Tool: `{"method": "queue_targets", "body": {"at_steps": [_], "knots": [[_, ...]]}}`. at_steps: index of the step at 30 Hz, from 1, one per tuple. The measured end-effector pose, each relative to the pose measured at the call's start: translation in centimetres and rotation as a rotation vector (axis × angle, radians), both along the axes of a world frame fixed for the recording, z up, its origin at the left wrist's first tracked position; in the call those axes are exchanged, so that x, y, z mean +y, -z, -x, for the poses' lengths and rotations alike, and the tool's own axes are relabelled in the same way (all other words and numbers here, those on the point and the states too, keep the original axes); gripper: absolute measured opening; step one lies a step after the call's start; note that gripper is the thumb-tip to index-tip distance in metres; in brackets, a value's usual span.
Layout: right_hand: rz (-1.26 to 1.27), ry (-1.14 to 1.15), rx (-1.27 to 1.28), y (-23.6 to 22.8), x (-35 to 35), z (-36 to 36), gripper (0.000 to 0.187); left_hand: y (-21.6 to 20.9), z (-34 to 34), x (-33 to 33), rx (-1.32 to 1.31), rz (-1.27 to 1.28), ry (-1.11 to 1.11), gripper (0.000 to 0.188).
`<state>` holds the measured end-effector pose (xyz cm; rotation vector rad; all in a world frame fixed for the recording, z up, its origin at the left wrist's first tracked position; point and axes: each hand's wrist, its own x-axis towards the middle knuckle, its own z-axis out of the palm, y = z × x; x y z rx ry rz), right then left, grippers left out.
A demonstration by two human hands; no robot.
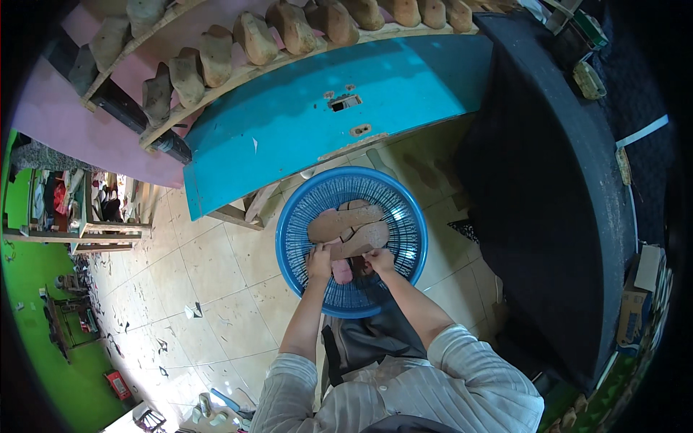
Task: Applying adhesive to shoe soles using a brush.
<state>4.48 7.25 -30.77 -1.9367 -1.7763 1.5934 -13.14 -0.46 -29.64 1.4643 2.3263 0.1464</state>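
A round blue plastic basket [289, 269] with slatted sides stands before me, holding several tan shoe soles. The nearest tan shoe sole [369, 238] lies slantwise across the pile. My left hand [317, 263] grips its left end, fingers curled at the edge. At the lower right edge of the same sole, my right hand [380, 260] pinches with thumb and fingers. Behind it rests another tan sole [332, 227], with small dark strap-like pieces between the two. A pink piece [342, 272] shows below the held sole, between my hands.
Beyond the basket leans a turquoise board [274, 137] with cut-out holes. Several shoe lasts [292, 29] line a wooden shelf above it. Black cloth [538, 180] hangs at the right, near a cardboard box [637, 307]. Scraps [193, 310] litter the tiled floor at the left.
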Motion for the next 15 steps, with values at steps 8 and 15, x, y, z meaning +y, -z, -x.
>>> {"method": "queue_targets", "body": {"at_steps": [8,15], "knots": [[-0.190,0.235,0.405,-10.6,-0.9,-3.6,0.011,-11.6,-0.6,-4.2,-0.115,-0.382,-0.250,0.010],[-0.329,0.340,0.528,-24.7,-2.3,-8.5,0.014,-20.9,-4.8,-8.1,-0.276,-0.525,-0.213,0.012]]}}
